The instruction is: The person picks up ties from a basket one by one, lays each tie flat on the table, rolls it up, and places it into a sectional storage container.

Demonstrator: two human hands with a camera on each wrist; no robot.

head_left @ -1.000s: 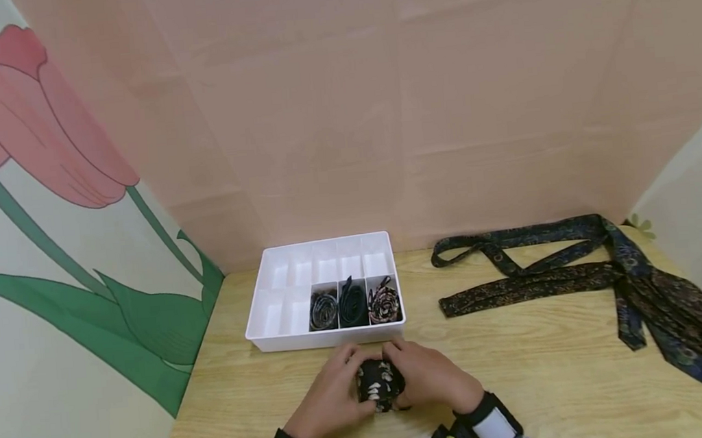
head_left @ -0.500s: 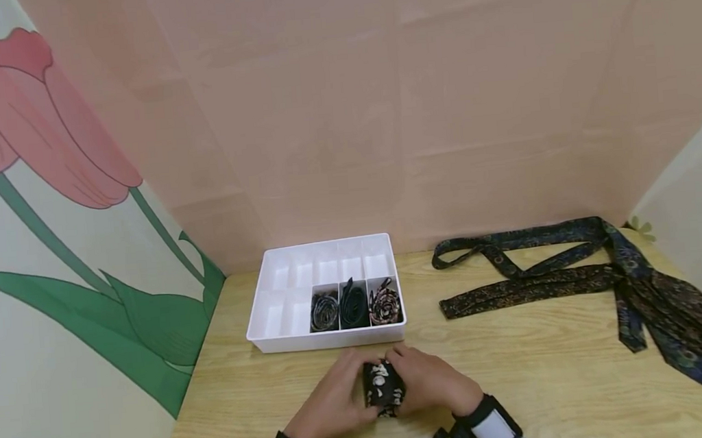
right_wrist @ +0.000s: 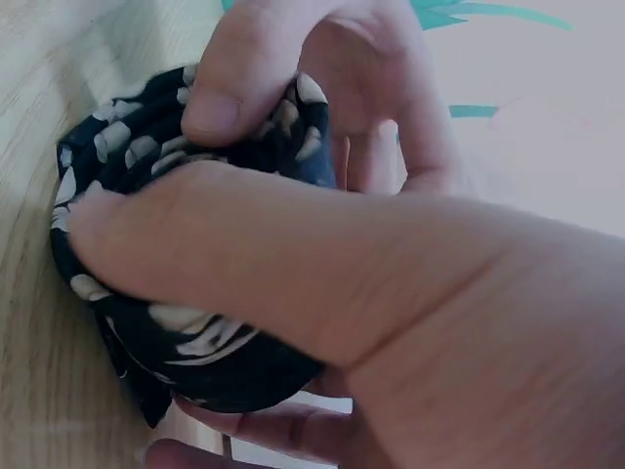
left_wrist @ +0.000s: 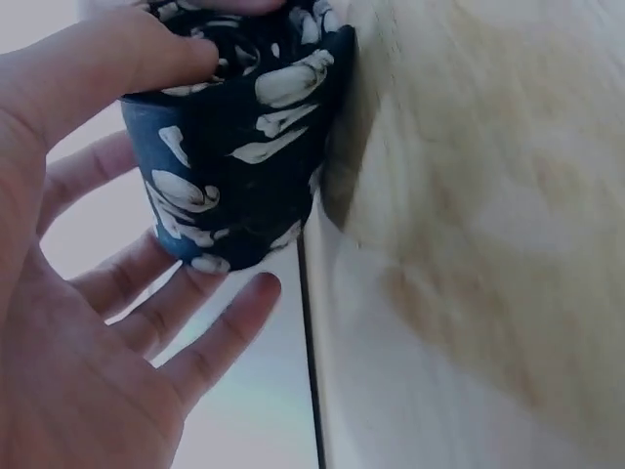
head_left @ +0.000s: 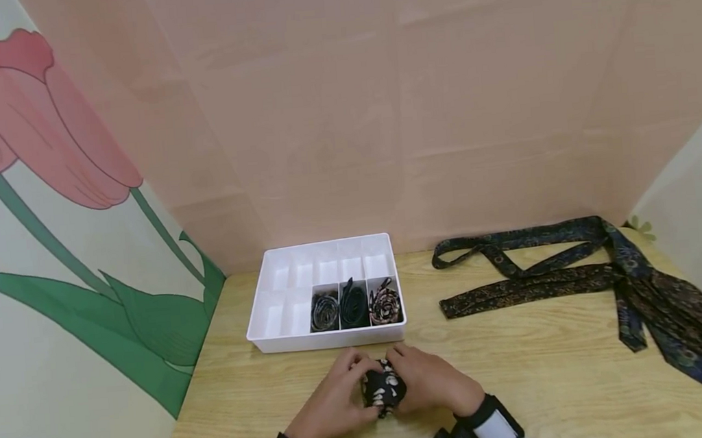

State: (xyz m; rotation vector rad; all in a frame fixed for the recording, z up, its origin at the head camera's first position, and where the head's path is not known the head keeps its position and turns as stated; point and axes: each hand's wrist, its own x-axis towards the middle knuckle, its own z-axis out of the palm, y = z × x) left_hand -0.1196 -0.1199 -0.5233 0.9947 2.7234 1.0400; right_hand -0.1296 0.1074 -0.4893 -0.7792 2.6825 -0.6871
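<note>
Head view: both hands were on one black rolled tie [head_left: 384, 388] with a cream pattern, at the near middle of the table [head_left: 217, 408], just on the near side of the white tray [head_left: 330, 341]. Left hand [head_left: 339, 400] held its left side, right hand [head_left: 433, 381] its right; grip narrow, about the width of the roll. Tray: two rows of five compartments. Three rightmost in the near row were filled, left to right: grey roll [head_left: 324, 312], dark green roll [head_left: 354, 307], pinkish patterned roll [head_left: 385, 304]. To the right, well apart from the hands, lay two loose ties, a blue patterned tie [head_left: 538, 235] and a brown patterned tie [head_left: 530, 289], crossing each other. Pinkish backdrop [head_left: 404, 105] at the far side, tulip panel [head_left: 53, 132] on the left.

Left wrist view: left thumb lay over the rim of the roll, other fingers fanned around and below its outer side. Coil layers showed at the top. Roll was right next to the wood surface; couldn't tell if it touched.

Right wrist view: a right-hand digit stretched across the coiled face, more fingers below the roll. Another thumb, apparently the left one, pressed over the coil's edge. A pointed flap stuck out at the bottom.
</note>
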